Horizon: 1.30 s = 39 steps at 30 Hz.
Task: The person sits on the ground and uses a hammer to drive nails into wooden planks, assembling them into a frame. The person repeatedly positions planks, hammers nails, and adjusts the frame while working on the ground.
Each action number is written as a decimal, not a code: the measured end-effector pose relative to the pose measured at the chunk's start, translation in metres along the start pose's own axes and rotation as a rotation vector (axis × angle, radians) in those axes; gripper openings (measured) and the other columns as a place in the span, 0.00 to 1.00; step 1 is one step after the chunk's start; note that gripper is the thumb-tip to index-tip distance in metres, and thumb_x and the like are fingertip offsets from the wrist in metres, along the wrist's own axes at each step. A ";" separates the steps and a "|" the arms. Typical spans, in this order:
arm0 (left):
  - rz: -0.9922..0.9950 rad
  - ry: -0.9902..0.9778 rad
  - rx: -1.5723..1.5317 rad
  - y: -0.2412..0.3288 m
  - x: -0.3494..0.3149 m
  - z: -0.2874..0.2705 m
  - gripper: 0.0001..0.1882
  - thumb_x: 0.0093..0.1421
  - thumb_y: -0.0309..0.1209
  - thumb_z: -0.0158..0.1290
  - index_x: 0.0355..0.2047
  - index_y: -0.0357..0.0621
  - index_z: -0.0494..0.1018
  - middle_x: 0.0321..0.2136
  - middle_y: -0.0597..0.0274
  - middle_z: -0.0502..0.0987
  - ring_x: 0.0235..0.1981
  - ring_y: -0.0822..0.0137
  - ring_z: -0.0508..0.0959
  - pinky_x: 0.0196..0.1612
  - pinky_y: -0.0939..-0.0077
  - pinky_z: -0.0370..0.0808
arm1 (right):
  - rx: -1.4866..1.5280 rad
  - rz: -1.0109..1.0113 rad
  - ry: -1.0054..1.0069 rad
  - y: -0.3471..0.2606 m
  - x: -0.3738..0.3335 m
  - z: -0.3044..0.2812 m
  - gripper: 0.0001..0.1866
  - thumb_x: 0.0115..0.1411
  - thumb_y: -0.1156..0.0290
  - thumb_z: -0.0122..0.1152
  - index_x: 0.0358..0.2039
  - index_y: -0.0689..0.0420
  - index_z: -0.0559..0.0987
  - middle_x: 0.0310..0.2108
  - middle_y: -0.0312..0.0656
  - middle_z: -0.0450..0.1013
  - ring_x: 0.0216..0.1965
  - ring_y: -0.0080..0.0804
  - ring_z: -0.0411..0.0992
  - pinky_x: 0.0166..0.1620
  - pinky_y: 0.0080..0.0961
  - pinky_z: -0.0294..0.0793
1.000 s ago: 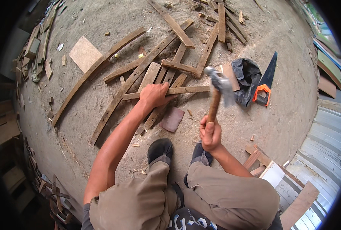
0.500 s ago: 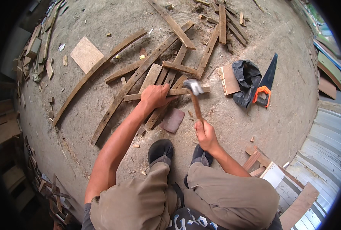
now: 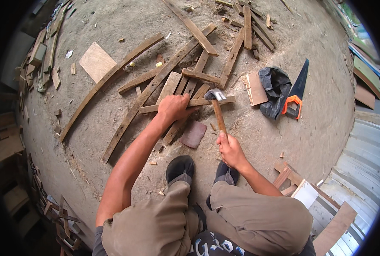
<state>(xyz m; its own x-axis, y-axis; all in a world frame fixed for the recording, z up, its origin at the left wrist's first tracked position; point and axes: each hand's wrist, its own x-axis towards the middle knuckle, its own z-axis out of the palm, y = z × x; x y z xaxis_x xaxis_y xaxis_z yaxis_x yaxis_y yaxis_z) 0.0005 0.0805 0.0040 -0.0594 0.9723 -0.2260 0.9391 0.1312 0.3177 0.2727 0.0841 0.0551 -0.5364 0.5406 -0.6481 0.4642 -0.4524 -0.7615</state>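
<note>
My left hand [image 3: 174, 108] grips a short wooden strip [image 3: 221, 100] that lies crosswise over other timber pieces. A claw hammer [image 3: 218, 114] with a wooden handle is in my right hand [image 3: 230, 149], the fingers wrapped low on the handle. Its metal head is over the strip's right part; whether it touches the wood I cannot tell. Beneath the strip and beyond my left hand lie a pale wooden block [image 3: 169, 86] and several worn battens. A flat reddish piece [image 3: 193, 134] rests on the ground just below the strip.
Long battens [image 3: 128, 115] spread across the ground ahead and to the left, near a square plywood piece [image 3: 97, 62]. At right lie a black plastic bag [image 3: 274, 91], a board scrap [image 3: 256, 88] and a handsaw [image 3: 297, 91] with an orange handle. Corrugated metal sheet [image 3: 360, 162] borders the right side.
The hammer's head has tilted slightly and settled lower against the view of the strip. My left hand keeps its grip on the strip, and the whole view has shifted a little.
</note>
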 end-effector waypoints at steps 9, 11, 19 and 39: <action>0.008 0.030 -0.008 -0.004 -0.003 0.004 0.32 0.55 0.62 0.54 0.26 0.40 0.70 0.15 0.49 0.76 0.20 0.48 0.79 0.24 0.57 0.76 | 0.186 -0.501 0.073 -0.051 -0.029 0.004 0.23 0.71 0.50 0.40 0.36 0.59 0.67 0.18 0.29 0.60 0.17 0.12 0.56 0.20 0.14 0.57; 0.010 0.027 -0.007 -0.003 -0.002 0.003 0.32 0.55 0.62 0.54 0.26 0.40 0.70 0.16 0.49 0.76 0.20 0.48 0.79 0.24 0.57 0.76 | -0.002 -0.435 0.119 -0.016 -0.010 0.004 0.23 0.71 0.50 0.42 0.34 0.60 0.69 0.18 0.31 0.62 0.19 0.15 0.59 0.23 0.18 0.61; -0.031 -0.004 -0.023 -0.004 -0.005 0.002 0.31 0.55 0.61 0.55 0.28 0.39 0.71 0.17 0.49 0.77 0.22 0.47 0.79 0.25 0.55 0.76 | 0.290 -0.308 0.044 -0.063 -0.046 -0.001 0.24 0.70 0.46 0.42 0.35 0.59 0.67 0.17 0.28 0.58 0.16 0.11 0.57 0.18 0.12 0.55; -0.007 0.017 -0.007 -0.001 -0.001 0.004 0.33 0.54 0.62 0.55 0.26 0.38 0.72 0.16 0.49 0.76 0.21 0.49 0.79 0.25 0.57 0.76 | 0.033 -0.365 0.068 -0.011 -0.008 -0.002 0.23 0.70 0.50 0.43 0.32 0.59 0.68 0.17 0.31 0.61 0.17 0.15 0.58 0.21 0.18 0.58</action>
<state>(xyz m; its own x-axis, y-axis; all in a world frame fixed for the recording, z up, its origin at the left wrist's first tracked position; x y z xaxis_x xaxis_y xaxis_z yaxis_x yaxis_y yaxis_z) 0.0014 0.0786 0.0003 -0.0718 0.9744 -0.2130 0.9361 0.1395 0.3228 0.2734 0.0865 0.0685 -0.6140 0.7157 -0.3328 0.2272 -0.2435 -0.9429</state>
